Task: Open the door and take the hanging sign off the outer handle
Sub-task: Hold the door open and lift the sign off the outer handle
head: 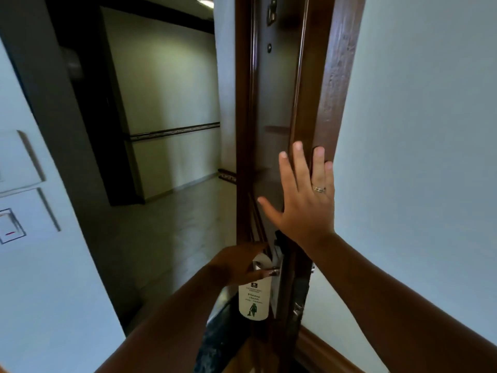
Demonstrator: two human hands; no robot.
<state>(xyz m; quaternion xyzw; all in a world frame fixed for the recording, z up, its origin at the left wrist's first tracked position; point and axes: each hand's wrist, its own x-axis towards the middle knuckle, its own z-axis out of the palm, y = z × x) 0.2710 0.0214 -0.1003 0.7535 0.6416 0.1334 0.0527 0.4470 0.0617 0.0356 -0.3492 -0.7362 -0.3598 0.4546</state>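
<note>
The dark wooden door (271, 103) stands open, seen edge-on, with the corridor beyond it at left. A white hanging sign (254, 300) with green print hangs from the metal outer handle (265, 267) on the corridor side. My left hand (236, 265) reaches around the door edge and touches the sign's top at the handle; whether its fingers grip the sign is hidden. My right hand (304, 200) lies flat with spread fingers against the door's edge and inner face, above the lock.
The brown door frame (341, 76) and a pale wall (419, 157) are at right. Wall switches (16, 224) sit on the left wall. The corridor floor (172, 232) stretches past the doorway. A latch fitting (272, 9) is mounted high on the door.
</note>
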